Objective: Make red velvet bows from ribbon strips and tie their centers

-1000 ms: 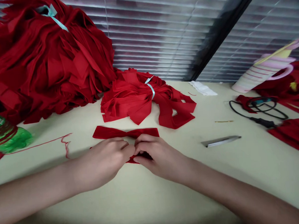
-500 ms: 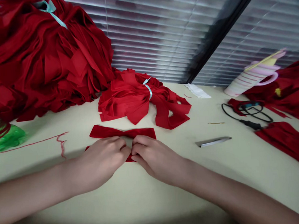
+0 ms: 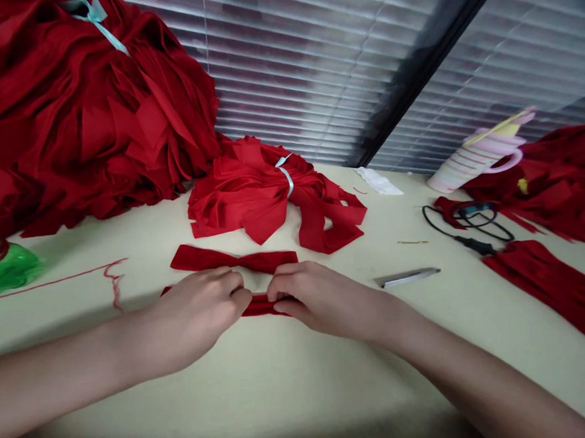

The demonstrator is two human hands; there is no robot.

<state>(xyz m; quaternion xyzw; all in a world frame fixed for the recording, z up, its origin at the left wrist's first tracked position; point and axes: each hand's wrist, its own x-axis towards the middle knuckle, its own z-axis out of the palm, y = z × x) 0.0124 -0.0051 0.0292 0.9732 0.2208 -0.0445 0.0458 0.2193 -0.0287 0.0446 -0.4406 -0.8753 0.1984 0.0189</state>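
Note:
A narrow red fabric strip [image 3: 261, 306] lies across the table between my hands, folded lengthwise in its middle. My left hand [image 3: 206, 312] is closed on it, fingertips pinched at the fold. On the other side my right hand [image 3: 323, 300] grips the same strip between thumb and fingers. Most of the strip is hidden under both hands; one end peeks out left of my left wrist. Just beyond my knuckles rests a second red piece [image 3: 235, 258], wide at both ends and narrow in the middle.
Behind lies a red fabric bundle [image 3: 265, 194] tied with pale ribbon, beside a larger red heap [image 3: 90, 120]. At right are a silver pen-like tool [image 3: 411, 277], a black cord [image 3: 474, 243], a striped mug [image 3: 469, 163] and more red cloth [image 3: 552, 281]. A green bottle [image 3: 5, 269] trails red thread [image 3: 51, 284].
My right hand has slid right, away from my left, so more of the folded strip shows between them. The whole view has shifted slightly.

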